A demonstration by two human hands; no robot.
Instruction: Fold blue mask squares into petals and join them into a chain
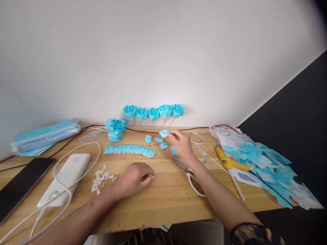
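My right hand [182, 143] reaches forward over the wooden desk [158, 200] and pinches a small folded blue paper petal [164, 133] between thumb and fingertips. More loose blue petals [148, 139] lie just left of it, and one [174, 150] lies under the palm. My left hand [135, 177] rests on the desk with fingers curled in; nothing shows in it. A row of overlapped blue petals [129, 149] lies in front of my left hand. White paper scraps [100, 178] sit to its left.
Several finished blue paper roses [153, 113] stand against the wall, with a stack of petals [114, 129] beside them. Scissors [190, 173], a yellow glue gun [231, 161], tape rings [196, 137], a white power bank [65, 178], a phone [20, 185], blue paper stack [44, 136] and offcuts [265, 166] crowd the desk.
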